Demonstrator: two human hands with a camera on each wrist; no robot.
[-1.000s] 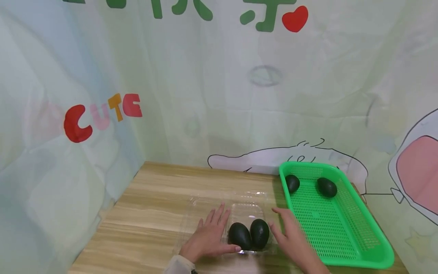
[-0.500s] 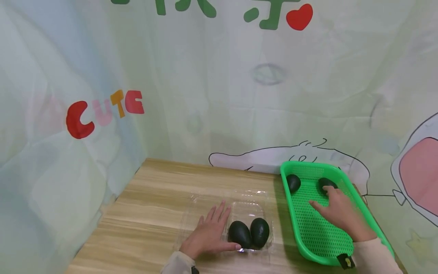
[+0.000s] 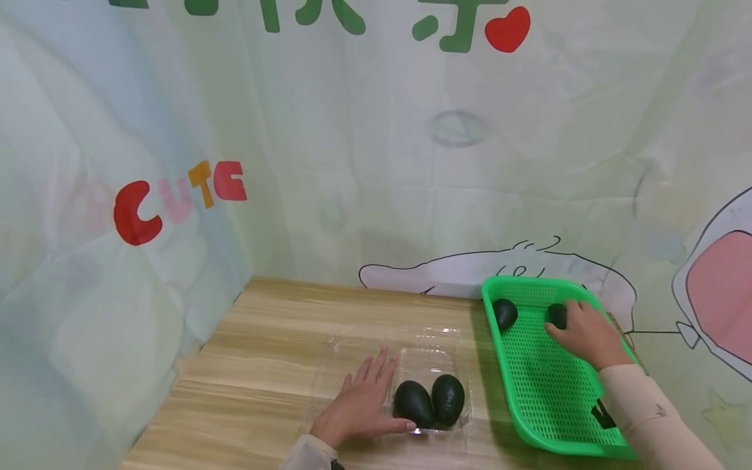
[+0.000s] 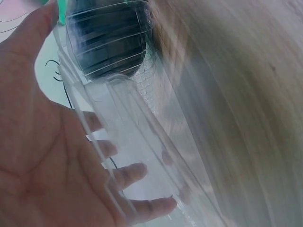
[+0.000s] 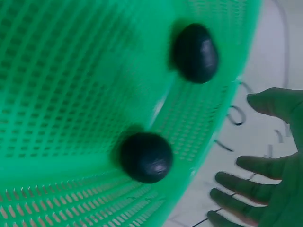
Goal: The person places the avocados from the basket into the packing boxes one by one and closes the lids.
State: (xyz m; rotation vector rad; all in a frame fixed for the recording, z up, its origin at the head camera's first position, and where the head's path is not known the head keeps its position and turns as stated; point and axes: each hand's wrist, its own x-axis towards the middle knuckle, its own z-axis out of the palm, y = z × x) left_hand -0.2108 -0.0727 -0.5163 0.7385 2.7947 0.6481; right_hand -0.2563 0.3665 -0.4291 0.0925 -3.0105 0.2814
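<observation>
Two avocados (image 3: 448, 399) sit in the near end of the clear container (image 3: 425, 359), left of the green basket (image 3: 555, 391) — and two more wait at the basket's far end, so by count I'd call it about halfway! The left avocado (image 3: 505, 315) lies by the basket's left wall, untouched; over the right avocado (image 3: 557, 316) is the right hand (image 3: 590, 336), thumb and fingers parted around nothing in the right-wrist view. From the head its fingertips crowd right up to that fruit — whether they touch, I cannot tell. Left of the basket, the left hand (image 3: 365, 403) rests straight-fingered and spread on the clear plastic, beside the loaded pair. What's left, as I judge it: the basket's two, and the container's lid (image 3: 335, 365), lying open on the counter (image 3: 252, 365) on the side away from the basket.
</observation>
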